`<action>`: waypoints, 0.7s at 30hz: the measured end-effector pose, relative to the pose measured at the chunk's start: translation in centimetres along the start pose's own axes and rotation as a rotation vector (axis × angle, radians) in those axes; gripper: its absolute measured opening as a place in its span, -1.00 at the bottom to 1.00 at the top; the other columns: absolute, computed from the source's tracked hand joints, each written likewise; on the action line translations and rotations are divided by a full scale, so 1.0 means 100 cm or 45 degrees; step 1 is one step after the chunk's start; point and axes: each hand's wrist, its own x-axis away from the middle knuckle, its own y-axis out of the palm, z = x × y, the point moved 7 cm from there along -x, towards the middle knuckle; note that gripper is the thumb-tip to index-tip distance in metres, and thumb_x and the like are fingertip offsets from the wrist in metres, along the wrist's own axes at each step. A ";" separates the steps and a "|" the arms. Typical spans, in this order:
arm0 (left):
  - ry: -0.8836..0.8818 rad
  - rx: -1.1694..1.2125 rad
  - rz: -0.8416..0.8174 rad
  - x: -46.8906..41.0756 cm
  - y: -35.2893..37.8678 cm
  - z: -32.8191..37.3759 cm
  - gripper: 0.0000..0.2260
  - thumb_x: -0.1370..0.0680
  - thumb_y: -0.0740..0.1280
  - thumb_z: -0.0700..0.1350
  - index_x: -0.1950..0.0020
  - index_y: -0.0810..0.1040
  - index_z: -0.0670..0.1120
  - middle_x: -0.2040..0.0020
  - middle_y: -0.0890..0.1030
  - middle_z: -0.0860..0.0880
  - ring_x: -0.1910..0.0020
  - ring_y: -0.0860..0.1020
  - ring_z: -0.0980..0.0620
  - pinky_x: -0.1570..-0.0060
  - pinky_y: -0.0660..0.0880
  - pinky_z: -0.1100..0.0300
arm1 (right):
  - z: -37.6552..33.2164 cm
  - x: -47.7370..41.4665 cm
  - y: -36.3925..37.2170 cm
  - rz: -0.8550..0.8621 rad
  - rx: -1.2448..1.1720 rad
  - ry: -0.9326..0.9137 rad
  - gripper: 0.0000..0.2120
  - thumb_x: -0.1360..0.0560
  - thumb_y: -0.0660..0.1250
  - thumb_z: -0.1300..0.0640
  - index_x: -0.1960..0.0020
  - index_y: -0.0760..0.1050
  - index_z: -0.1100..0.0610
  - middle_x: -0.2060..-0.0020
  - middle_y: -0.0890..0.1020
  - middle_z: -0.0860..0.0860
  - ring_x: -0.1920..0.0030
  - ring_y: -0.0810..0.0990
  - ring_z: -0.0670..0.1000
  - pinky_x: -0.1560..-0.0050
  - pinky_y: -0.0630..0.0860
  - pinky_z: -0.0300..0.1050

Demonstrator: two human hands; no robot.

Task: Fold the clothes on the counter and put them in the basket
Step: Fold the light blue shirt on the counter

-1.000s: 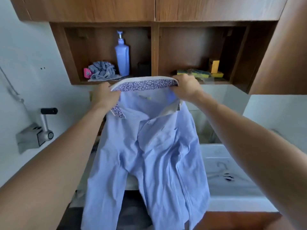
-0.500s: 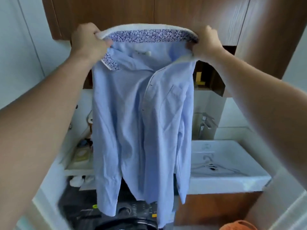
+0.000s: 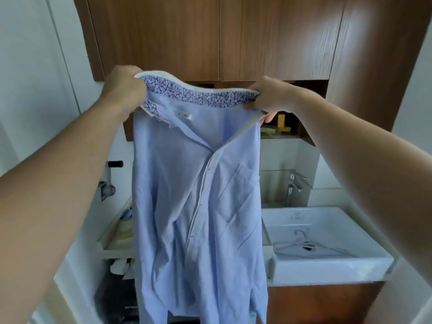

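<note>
While the left hand (image 3: 122, 86) and right hand (image 3: 272, 95) each pinch a collar end, the shirt (image 3: 198, 206) hangs limp above the counter (image 3: 112, 239); soft, light fabric is best gripped at collar or shoulders.

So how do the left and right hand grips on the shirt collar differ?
The left hand holds its collar end higher, the right hand lower. The left hand's fingertips are hidden; one right hand fingertip shows below the collar. Both grip the hanging blue shirt by its collar.
</note>
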 end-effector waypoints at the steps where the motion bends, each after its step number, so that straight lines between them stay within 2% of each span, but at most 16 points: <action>1: -0.008 0.039 -0.019 -0.003 0.005 -0.008 -0.73 -0.40 0.17 -0.17 0.04 0.63 -0.09 0.12 0.62 -0.16 0.07 0.61 -0.18 0.00 0.61 -0.19 | 0.002 -0.002 0.008 -0.067 -0.010 0.004 -0.85 -0.63 0.23 0.18 -0.04 0.58 0.12 0.20 0.68 0.13 0.27 0.73 0.09 0.22 0.69 0.00; 3: -0.026 0.118 -0.051 -0.010 0.018 -0.025 -0.79 -0.43 0.18 -0.07 0.13 0.60 -0.06 0.12 0.62 -0.19 0.08 0.61 -0.16 -0.04 0.60 -0.22 | 0.008 -0.005 0.022 -0.161 -0.046 0.023 -0.82 -0.64 0.20 0.18 0.02 0.57 0.11 0.24 0.68 0.10 0.27 0.74 0.06 0.17 0.68 -0.01; 5: -0.025 0.150 -0.102 -0.011 0.034 -0.038 -0.82 -0.51 0.25 -0.02 0.09 0.62 -0.04 0.08 0.63 -0.21 0.08 0.61 -0.16 0.00 0.58 -0.05 | 0.018 -0.010 0.036 -0.211 -0.077 0.038 -0.81 -0.64 0.20 0.17 0.10 0.53 0.09 0.35 0.65 0.07 0.32 0.72 0.01 0.18 0.65 -0.07; 7: 0.005 0.161 -0.162 -0.011 0.056 -0.047 -0.85 -0.58 0.31 -0.10 -0.01 0.63 -0.13 0.11 0.60 -0.17 0.16 0.54 -0.08 0.15 0.44 0.12 | 0.030 -0.020 0.051 -0.219 -0.021 0.006 -0.77 -0.61 0.25 0.19 0.21 0.52 0.04 0.42 0.62 0.02 0.38 0.64 -0.03 0.27 0.57 -0.15; 9: 0.020 0.186 -0.196 -0.014 0.086 -0.063 -0.91 -0.59 0.33 -0.15 0.01 0.62 -0.12 0.18 0.58 -0.11 0.26 0.49 0.00 0.25 0.37 0.20 | 0.042 -0.035 0.069 -0.211 0.112 -0.050 -0.75 -0.51 0.29 0.30 0.30 0.51 0.07 0.43 0.55 0.00 0.35 0.53 0.01 0.33 0.44 -0.20; 11: 0.054 0.181 -0.199 -0.019 0.111 -0.078 -0.93 -0.58 0.34 -0.16 0.05 0.62 -0.07 0.21 0.57 -0.08 0.28 0.48 0.04 0.26 0.35 0.21 | 0.054 -0.053 0.091 -0.241 0.248 -0.069 -0.86 -0.39 0.28 0.36 0.25 0.53 0.18 0.39 0.52 0.04 0.30 0.48 0.05 0.38 0.34 -0.19; 13: 0.069 0.180 -0.187 -0.032 0.139 -0.095 -0.93 -0.56 0.34 -0.15 0.07 0.62 -0.05 0.19 0.60 -0.08 0.21 0.51 0.00 0.17 0.39 0.15 | 0.067 -0.075 0.117 -0.304 0.338 -0.098 -0.95 -0.38 0.35 0.29 0.15 0.53 0.23 0.33 0.52 0.06 0.28 0.45 0.07 0.40 0.28 -0.14; 15: 0.086 0.145 -0.190 -0.050 0.167 -0.109 -0.93 -0.56 0.34 -0.19 0.05 0.63 -0.12 0.18 0.59 -0.10 0.18 0.49 0.00 0.18 0.38 0.16 | 0.082 -0.101 0.146 -0.379 0.388 -0.132 -0.72 -0.40 0.48 0.05 0.11 0.51 0.25 0.28 0.50 0.06 0.27 0.42 0.07 0.35 0.25 -0.08; 17: 0.102 0.076 -0.213 -0.071 0.201 -0.126 -0.90 -0.57 0.34 -0.23 0.02 0.63 -0.23 0.16 0.59 -0.18 0.17 0.47 -0.01 0.22 0.34 0.15 | 0.102 -0.134 0.174 -0.426 0.367 -0.142 -0.57 -0.39 0.50 -0.13 0.12 0.51 0.24 0.29 0.51 0.07 0.27 0.45 0.09 0.31 0.29 -0.07; 18: 0.104 0.029 -0.228 -0.080 0.216 -0.134 -0.90 -0.58 0.34 -0.23 0.01 0.63 -0.23 0.15 0.60 -0.20 0.16 0.47 -0.01 0.20 0.33 0.14 | 0.114 -0.149 0.187 -0.460 0.322 -0.113 -0.60 -0.39 0.50 -0.12 0.14 0.52 0.22 0.30 0.54 0.07 0.28 0.50 0.10 0.30 0.35 -0.09; 21: 0.046 -0.108 -0.280 -0.112 0.266 -0.162 -0.94 -0.58 0.35 -0.22 0.06 0.62 -0.15 0.19 0.57 -0.13 0.17 0.48 -0.03 0.23 0.25 0.16 | 0.157 -0.202 0.224 -0.552 0.093 0.048 -0.86 -0.45 0.40 0.13 0.11 0.54 0.21 0.30 0.61 0.13 0.35 0.58 0.11 0.39 0.49 -0.15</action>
